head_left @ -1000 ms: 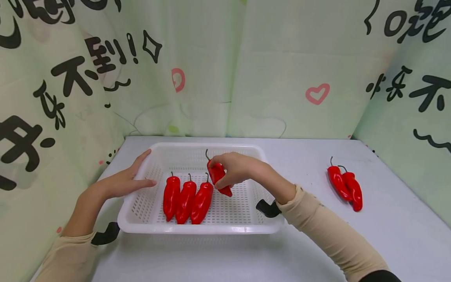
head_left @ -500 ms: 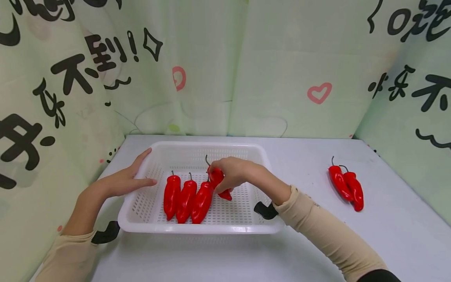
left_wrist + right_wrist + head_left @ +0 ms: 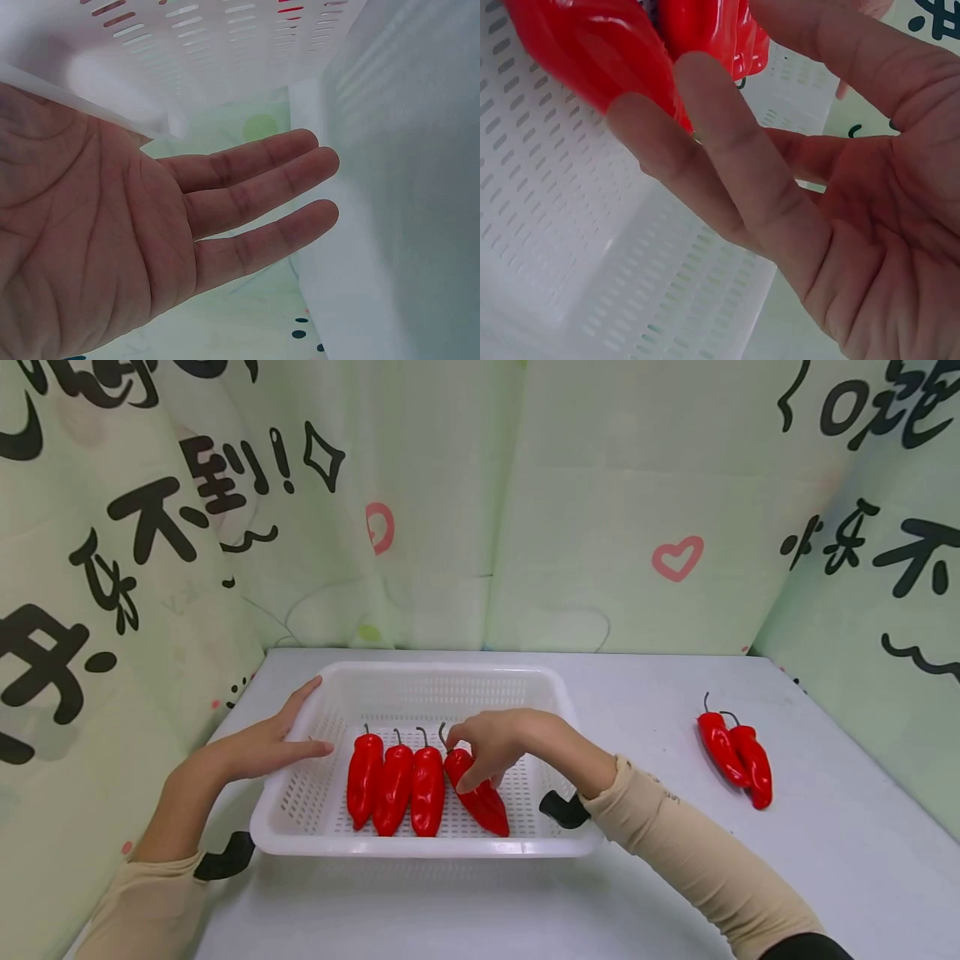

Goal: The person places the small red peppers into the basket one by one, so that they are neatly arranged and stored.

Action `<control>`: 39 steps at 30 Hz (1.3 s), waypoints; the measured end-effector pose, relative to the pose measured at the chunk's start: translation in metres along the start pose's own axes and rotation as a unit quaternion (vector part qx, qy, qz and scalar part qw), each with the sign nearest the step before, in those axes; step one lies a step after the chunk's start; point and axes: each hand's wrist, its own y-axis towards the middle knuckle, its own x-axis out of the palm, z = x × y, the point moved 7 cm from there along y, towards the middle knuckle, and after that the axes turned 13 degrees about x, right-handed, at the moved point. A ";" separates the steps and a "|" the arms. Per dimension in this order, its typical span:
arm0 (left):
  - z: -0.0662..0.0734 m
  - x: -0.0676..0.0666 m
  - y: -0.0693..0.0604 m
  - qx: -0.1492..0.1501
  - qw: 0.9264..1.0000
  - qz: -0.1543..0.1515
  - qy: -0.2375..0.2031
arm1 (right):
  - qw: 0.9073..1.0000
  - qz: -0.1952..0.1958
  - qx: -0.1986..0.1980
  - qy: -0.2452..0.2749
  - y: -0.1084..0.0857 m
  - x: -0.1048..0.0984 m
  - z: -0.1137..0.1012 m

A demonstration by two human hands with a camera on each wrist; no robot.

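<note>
A white plastic basket (image 3: 495, 847) with slotted walls stands on the table. Three red peppers (image 3: 365, 777) lie side by side in it, stems toward the far side. To their right a fourth red pepper (image 3: 480, 797) rests at a slant on the basket floor. Over this pepper is my right hand (image 3: 498, 743); in the right wrist view its fingers (image 3: 742, 165) look loose, beside the pepper, and the index fingertip is hidden. My left hand (image 3: 262, 747) rests at the basket's left rim, thumb reaching over it, fingers straight along the outside in the left wrist view.
Two more red peppers (image 3: 735, 756) lie together on the white table (image 3: 660, 877), right of the basket. A pale green printed curtain (image 3: 577, 527) encloses the back and sides.
My right hand has lowered the fourth pepper onto the basket floor, and its fingers have loosened. The third pepper has shifted slightly left and straightened. My left hand stays in place.
</note>
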 end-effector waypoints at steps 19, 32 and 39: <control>-0.001 0.001 0.000 0.002 1.000 0.000 -0.003 | 0.993 0.091 -0.035 -0.060 -0.010 -0.017 -0.006; -0.001 0.000 -0.001 -0.001 1.000 0.005 0.001 | 0.976 0.188 -0.102 -0.046 -0.037 -0.048 -0.004; -0.002 0.001 0.000 -0.002 1.000 0.005 0.002 | 0.972 0.210 -0.106 -0.014 -0.052 -0.058 0.008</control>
